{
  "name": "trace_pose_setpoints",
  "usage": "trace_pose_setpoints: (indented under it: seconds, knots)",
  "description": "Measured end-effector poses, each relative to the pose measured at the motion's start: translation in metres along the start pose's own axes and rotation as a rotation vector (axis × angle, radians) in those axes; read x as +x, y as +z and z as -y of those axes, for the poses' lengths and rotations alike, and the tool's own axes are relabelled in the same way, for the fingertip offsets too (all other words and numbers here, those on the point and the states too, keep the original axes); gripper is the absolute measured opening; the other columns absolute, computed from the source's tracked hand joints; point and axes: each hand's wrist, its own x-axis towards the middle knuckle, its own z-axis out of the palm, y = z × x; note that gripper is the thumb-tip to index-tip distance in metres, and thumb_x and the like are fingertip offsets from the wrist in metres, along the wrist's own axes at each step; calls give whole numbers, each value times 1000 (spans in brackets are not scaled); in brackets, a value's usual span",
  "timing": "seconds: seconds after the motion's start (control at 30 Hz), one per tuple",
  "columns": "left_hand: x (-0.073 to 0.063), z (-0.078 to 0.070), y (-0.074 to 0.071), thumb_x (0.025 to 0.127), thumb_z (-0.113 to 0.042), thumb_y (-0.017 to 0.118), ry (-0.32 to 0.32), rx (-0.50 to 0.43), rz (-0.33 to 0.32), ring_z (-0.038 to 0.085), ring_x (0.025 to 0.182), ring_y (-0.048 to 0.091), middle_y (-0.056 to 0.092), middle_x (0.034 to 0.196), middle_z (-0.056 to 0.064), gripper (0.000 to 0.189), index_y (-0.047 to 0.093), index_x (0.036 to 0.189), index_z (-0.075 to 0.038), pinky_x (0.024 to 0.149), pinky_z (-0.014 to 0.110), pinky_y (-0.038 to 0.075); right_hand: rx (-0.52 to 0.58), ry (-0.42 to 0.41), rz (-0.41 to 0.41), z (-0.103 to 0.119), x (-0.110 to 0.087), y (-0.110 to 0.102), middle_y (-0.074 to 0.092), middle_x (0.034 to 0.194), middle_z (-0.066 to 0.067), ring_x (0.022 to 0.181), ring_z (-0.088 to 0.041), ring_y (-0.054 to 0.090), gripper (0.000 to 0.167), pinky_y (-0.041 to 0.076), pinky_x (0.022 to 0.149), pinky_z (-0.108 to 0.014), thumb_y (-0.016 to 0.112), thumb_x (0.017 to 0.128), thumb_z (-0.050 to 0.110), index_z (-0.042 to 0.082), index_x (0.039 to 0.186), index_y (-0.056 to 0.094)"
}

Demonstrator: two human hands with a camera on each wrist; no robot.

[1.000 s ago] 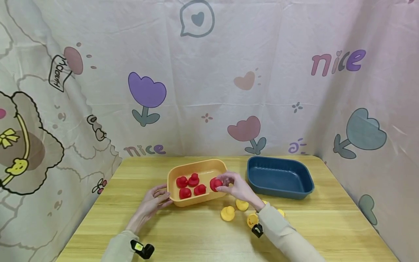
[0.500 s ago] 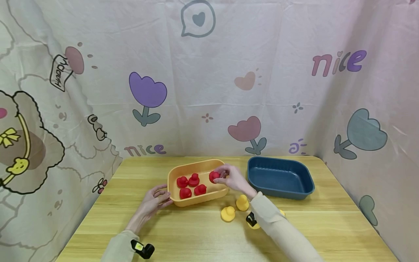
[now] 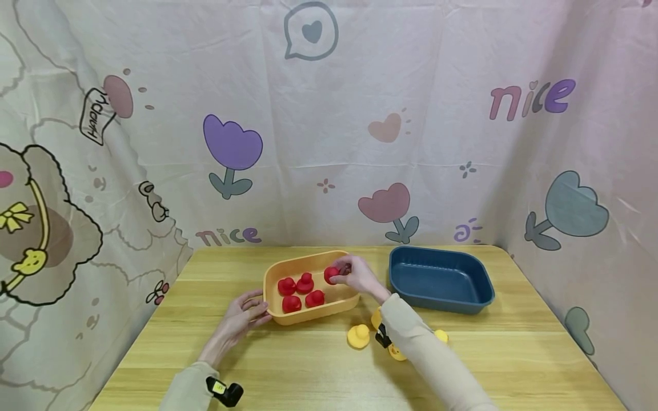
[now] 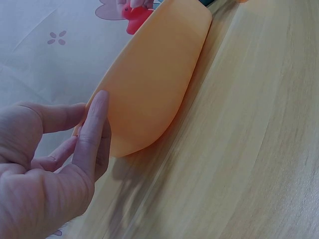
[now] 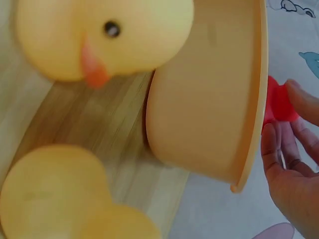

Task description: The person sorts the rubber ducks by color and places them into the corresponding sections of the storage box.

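An orange plastic tub (image 3: 313, 314) stands at the middle back of the table, with several red rubber ducks (image 3: 292, 303) grouped in its left half. At its left end, my left hand (image 3: 240, 314) grips the rim; the left wrist view shows the thumb at the edge and fingers against the outer wall (image 4: 149, 79). My right hand (image 3: 361, 276) pinches another red rubber duck (image 3: 330, 276) over the tub's right half. In the right wrist view that duck (image 5: 283, 102) is partly hidden behind the tub's wall. Whether it touches the tub floor, I cannot tell.
A dark blue tub (image 3: 439, 279) stands to the right, with no ducks visible inside. Several yellow rubber ducks (image 3: 358, 337) lie in front of the tubs, some partly covered by the right forearm (image 3: 426, 354). A printed cloth (image 3: 329, 142) hangs behind the table.
My right hand has moved left and slightly back over the orange tub, carrying the red rubber duck with it. My left hand has stayed at the tub's left end.
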Motion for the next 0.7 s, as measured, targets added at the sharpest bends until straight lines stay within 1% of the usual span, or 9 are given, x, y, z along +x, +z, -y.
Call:
trace_pose_setpoints:
  seconds: [0.1, 0.2, 0.33, 0.43, 0.6, 0.7]
  knots:
    - [0, 0, 0, 101, 1, 54, 0, -1, 2, 8, 91, 66, 58, 102, -1, 63, 19, 151, 12, 85, 22, 64, 23, 26, -7, 0, 5, 5, 72, 93, -17, 77, -14, 61, 23, 54, 68, -17, 80, 82, 3, -3, 103, 72]
    - [0, 1, 0, 101, 1, 54, 0, 1, 2, 8, 88, 66, 58, 102, -1, 62, 19, 151, 12, 85, 22, 64, 42, 73, -27, 2, 9, 10, 72, 92, -18, 76, -14, 61, 21, 54, 68, -18, 79, 82, 0, -4, 101, 72]
    - [-1, 0, 0, 101, 2, 52, -7, 7, -7, 7, 88, 65, 57, 102, -1, 61, 19, 152, 11, 86, 22, 63, 55, 139, -50, 4, 13, 16, 72, 94, -18, 78, -16, 63, 22, 58, 70, -21, 79, 81, -2, -5, 101, 72]
    - [0, 0, 0, 101, 3, 52, -11, 9, -13, 8, 89, 65, 57, 102, -1, 61, 20, 152, 11, 86, 22, 63, 67, 159, -51, 3, 15, 19, 72, 95, -19, 79, -18, 65, 22, 60, 71, -24, 79, 80, -3, -6, 101, 72]
    - [1, 1, 0, 99, 2, 56, -3, -2, -15, 9, 89, 66, 58, 101, -1, 63, 21, 151, 12, 85, 22, 64, 99, 185, -64, 1, 19, 25, 72, 94, -19, 78, -16, 65, 21, 58, 70, -22, 80, 79, -4, -5, 98, 72]
    - [0, 0, 0, 100, 2, 56, 1, 1, -2, 9, 90, 66, 58, 100, -3, 65, 19, 151, 13, 85, 22, 64, 102, 189, -65, -1, 22, 28, 73, 93, -19, 76, -14, 64, 22, 57, 69, -20, 81, 77, -5, -6, 97, 73]
